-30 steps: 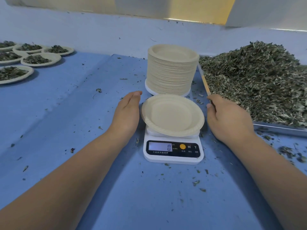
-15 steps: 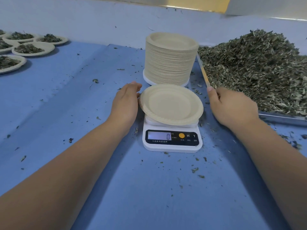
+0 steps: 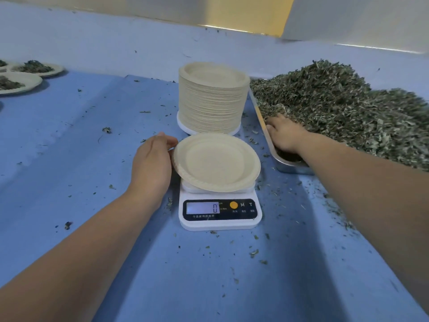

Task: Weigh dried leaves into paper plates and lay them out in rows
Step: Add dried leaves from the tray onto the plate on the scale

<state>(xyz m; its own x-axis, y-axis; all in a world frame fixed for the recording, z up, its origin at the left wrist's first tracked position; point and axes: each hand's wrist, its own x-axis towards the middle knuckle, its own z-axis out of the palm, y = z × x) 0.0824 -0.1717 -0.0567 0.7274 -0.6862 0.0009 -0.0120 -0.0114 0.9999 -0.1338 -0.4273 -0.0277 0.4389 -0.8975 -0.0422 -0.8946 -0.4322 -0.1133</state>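
An empty paper plate (image 3: 217, 161) sits on a white digital scale (image 3: 220, 211) whose display reads 0. My left hand (image 3: 152, 165) rests beside the plate's left rim, fingers relaxed and touching its edge. My right hand (image 3: 284, 133) reaches into the metal tray (image 3: 287, 165) and lies among the dried leaves (image 3: 343, 108) at the pile's near left corner; its fingertips are buried, so I cannot see whether they hold leaves. A tall stack of paper plates (image 3: 212, 98) stands just behind the scale.
Filled plates of leaves (image 3: 34, 68) lie in rows at the far left on the blue table cover (image 3: 69, 159). Leaf crumbs are scattered around the scale. A pale wall runs along the back.
My right hand has moved from beside the plate over the tray's edge into the leaf pile. The left hand stays at the plate's left rim. The camera has shifted slightly.
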